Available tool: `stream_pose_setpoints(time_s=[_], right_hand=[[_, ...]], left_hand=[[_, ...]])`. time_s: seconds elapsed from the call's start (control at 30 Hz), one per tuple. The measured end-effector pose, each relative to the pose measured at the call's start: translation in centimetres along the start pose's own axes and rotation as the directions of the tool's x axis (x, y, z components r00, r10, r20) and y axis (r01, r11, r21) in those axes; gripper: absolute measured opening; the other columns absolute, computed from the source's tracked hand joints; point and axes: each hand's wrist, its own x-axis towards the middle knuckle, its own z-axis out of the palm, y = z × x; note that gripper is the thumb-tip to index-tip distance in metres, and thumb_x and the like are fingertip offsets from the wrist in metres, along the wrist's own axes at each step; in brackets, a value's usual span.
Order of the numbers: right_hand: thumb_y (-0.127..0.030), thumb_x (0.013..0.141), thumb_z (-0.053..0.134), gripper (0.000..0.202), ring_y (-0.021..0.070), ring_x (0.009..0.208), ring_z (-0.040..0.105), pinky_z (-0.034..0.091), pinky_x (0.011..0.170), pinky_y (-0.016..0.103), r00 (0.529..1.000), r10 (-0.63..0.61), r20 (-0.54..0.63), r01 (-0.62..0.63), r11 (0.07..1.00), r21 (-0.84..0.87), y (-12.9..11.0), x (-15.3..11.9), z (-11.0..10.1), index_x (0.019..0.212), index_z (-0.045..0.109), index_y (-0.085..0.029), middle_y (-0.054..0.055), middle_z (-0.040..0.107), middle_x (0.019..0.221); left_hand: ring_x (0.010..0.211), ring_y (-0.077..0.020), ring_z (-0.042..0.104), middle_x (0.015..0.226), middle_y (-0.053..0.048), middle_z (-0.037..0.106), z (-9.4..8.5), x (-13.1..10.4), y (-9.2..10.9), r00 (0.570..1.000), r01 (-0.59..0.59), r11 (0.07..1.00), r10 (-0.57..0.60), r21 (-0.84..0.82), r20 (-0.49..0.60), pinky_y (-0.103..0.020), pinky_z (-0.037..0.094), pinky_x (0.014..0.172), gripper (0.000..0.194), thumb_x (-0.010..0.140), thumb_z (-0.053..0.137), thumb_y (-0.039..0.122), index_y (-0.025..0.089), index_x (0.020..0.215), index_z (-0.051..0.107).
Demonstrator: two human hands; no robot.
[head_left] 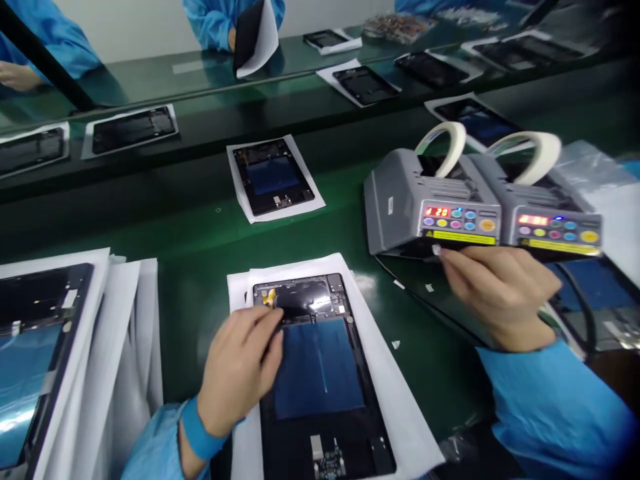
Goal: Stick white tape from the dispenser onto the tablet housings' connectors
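Note:
An opened tablet (320,373) lies on white sheets in front of me, with a blue battery panel and a small circuit board showing. My left hand (245,363) rests over its upper left edge, fingertips close to an orange flex cable (269,297). The fingers there are loosely bent, the thumb apart from them, nothing visible between them. Pinched between thumb and forefinger of my right hand (500,287) is a small white piece of tape (437,250). That hand is in front of two grey tape dispensers (400,207) with lit red displays.
A stack of tablets and paper sheets (125,320) stands at left. Another open tablet (275,177) lies behind mine, and one sits at right under a cable. Tape scraps (399,284) dot the green table. Beyond a raised ledge, co-workers in blue sleeves (207,23) sit opposite.

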Motion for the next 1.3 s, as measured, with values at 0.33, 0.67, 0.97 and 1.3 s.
stream_pose_setpoints(time_s=[0.33, 0.67, 0.97, 1.3], right_hand=[[-0.009, 0.084, 0.065, 0.012, 0.0126, 0.072, 0.063, 0.048, 0.065, 0.026, 0.966, -0.035, 0.258, -0.112, 0.839, 0.533, -8.1, 3.8, -0.9, 0.094, 0.062, -0.016, 0.002, 0.069, 0.084], [-0.010, 0.087, 0.061, 0.011, 0.0118, 0.072, 0.063, 0.050, 0.064, 0.024, 0.959, 0.023, 0.283, -0.206, 0.743, 0.637, -9.0, 3.0, 1.6, 0.097, 0.063, -0.013, 0.004, 0.070, 0.086], [-0.010, 0.084, 0.063, 0.011, 0.0131, 0.070, 0.064, 0.049, 0.060, 0.026, 0.964, 0.037, 0.264, -0.210, 0.718, 0.663, -9.4, 3.2, 1.9, 0.095, 0.064, -0.013, 0.004, 0.069, 0.085], [-0.011, 0.087, 0.061, 0.010, 0.0121, 0.069, 0.064, 0.050, 0.060, 0.025, 0.959, -0.015, 0.284, -0.180, 0.739, 0.650, -9.2, 3.2, 1.5, 0.095, 0.066, -0.015, 0.003, 0.069, 0.085]], left_hand=[[0.072, -0.0237, 0.061, 0.086, -0.006, 0.064, 1.7, 3.6, 3.2, 0.938, -0.205, 0.979, 0.191, 0.016, 0.288, -0.038, 0.053, 0.057, 0.014, 0.092, 0.054, 0.018, 0.012, 0.101, 0.062], [0.057, -0.0196, 0.055, 0.068, -0.001, 0.055, 4.8, 6.7, 5.4, 0.969, -0.027, 0.997, 0.007, 0.077, 0.249, -0.033, 0.042, 0.047, 0.014, 0.086, 0.062, 0.024, 0.019, 0.074, 0.056], [0.066, -0.0195, 0.058, 0.075, -0.002, 0.059, 5.4, 6.1, 4.4, 0.951, 0.106, 0.991, -0.077, -0.080, 0.300, -0.034, 0.047, 0.059, 0.018, 0.092, 0.046, 0.014, 0.019, 0.081, 0.059], [0.067, -0.0190, 0.057, 0.076, -0.003, 0.060, 5.7, 6.0, 4.0, 0.949, 0.139, 0.978, -0.086, -0.158, 0.304, -0.034, 0.048, 0.062, 0.020, 0.095, 0.046, 0.015, 0.018, 0.083, 0.062]])
